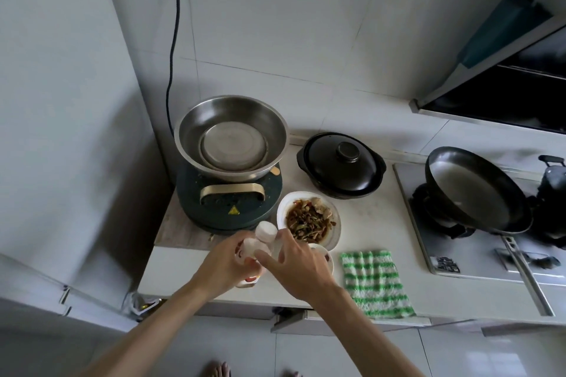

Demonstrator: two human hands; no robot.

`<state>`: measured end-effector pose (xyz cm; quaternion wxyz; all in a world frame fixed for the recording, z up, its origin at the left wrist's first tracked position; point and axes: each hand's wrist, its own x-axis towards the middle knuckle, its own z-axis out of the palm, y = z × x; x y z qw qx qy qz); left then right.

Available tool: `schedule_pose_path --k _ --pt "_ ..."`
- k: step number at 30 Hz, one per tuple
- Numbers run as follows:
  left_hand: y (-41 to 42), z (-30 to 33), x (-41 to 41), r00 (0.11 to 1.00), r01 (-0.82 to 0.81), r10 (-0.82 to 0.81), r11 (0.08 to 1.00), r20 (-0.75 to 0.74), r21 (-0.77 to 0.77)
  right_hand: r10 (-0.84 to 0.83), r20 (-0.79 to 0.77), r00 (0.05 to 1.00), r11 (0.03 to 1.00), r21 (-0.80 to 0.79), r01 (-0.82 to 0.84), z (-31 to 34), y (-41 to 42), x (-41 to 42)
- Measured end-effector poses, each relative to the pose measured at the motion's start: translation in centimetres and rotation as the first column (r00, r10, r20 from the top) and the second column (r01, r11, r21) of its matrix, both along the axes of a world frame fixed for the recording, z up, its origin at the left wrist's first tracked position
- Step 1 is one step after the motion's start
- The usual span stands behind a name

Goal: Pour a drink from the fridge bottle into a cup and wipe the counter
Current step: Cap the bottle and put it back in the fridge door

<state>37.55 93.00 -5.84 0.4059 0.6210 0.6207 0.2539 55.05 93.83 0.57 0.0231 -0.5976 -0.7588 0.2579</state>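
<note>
A clear plastic bottle (255, 246) with a white cap (266, 231) stands at the counter's front edge, tilted slightly away from me. My left hand (226, 263) grips its body from the left. My right hand (294, 263) reaches in from the right, thumb and forefinger curled round the neck just below the cap. A small white cup (325, 253) sits right behind my right hand, mostly hidden by it. A green-and-white checked cloth (375, 281) lies flat on the white counter (367, 223), to the right of the cup.
A plate of stir-fried food (309, 219) sits just behind the bottle. Further back are a steel bowl (231, 138) on a dark cooker (228, 205) and a black lidded pot (341, 164). A wok (474, 190) rests on the stove at the right.
</note>
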Motion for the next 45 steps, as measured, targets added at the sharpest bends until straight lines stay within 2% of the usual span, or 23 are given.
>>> schedule_pose_path --k 3,6,11,16,19,21,24,28,30,33,39,43,45 --pt "-0.8 0.2 -1.1 1.0 -0.021 0.021 0.997 0.003 0.068 0.032 -0.07 0.997 0.997 -0.073 -0.037 -1.0 -0.8 -0.4" --pt "-2.1 0.4 -1.5 0.999 -0.047 0.043 0.992 0.031 0.119 -0.037 -0.192 0.981 0.984 -0.179 0.002 -2.0 -1.8 -1.3" --pt "-4.1 -0.6 -2.2 0.996 -0.038 0.052 0.983 -0.073 0.178 -0.123 -0.303 0.945 0.975 -0.217 0.058 -2.9 -1.6 -3.0" --pt "-8.2 1.6 -2.6 0.936 -0.097 0.204 0.933 -0.288 0.346 0.042 -0.32 0.946 0.959 -0.253 -0.128 -3.4 -0.5 -5.4" --pt "-11.0 1.8 -3.1 0.868 -0.224 0.35 0.909 -0.351 0.353 0.206 -0.299 0.932 0.929 -0.24 -0.283 -4.1 -0.4 -7.9" --pt "-12.8 1.7 -3.5 0.82 -0.325 0.435 0.889 -0.372 0.322 0.259 -0.362 0.895 0.883 -0.287 -0.372 -4.1 -0.8 -9.9" --pt "-16.2 1.7 -4.2 0.708 -0.476 0.567 0.824 -0.421 0.308 0.312 -0.475 0.823 0.777 -0.372 -0.508 -4.4 -2.5 -13.1" --pt "-22.6 2.3 -5.1 0.519 -0.648 0.694 0.7 -0.499 0.301 0.454 -0.577 0.679 0.606 -0.36 -0.71 -5.2 -7.2 -17.8" --pt "-26.3 2.9 -5.3 0.411 -0.74 0.748 0.607 -0.521 0.288 0.484 -0.602 0.635 0.489 -0.416 -0.767 -4.5 -10.6 -20.2" --pt "-32.0 3.4 -5.8 0.207 -0.847 0.801 0.434 -0.562 0.307 0.598 -0.621 0.507 0.313 -0.402 -0.861 -3.6 -16.6 -24.1" --pt "-42.6 4.2 -6.7 -0.09 -0.917 0.86 0.125 -0.503 0.379 0.735 -0.616 0.283 0.101 -0.314 -0.944 -2.1 -29.4 -30.0" --pt "-52.2 5.2 -7.9 -0.307 -0.914 0.824 -0.116 -0.476 0.389 0.785 -0.611 0.101 -0.083 -0.266 -0.96 -0.2 -40.2 -33.3" --pt "-56.0 5.6 -8.3 -0.404 -0.88 0.775 -0.184 -0.487 0.437 0.793 -0.61 0.011 -0.168 -0.236 -0.957 0.8 -44.8 -34.6"
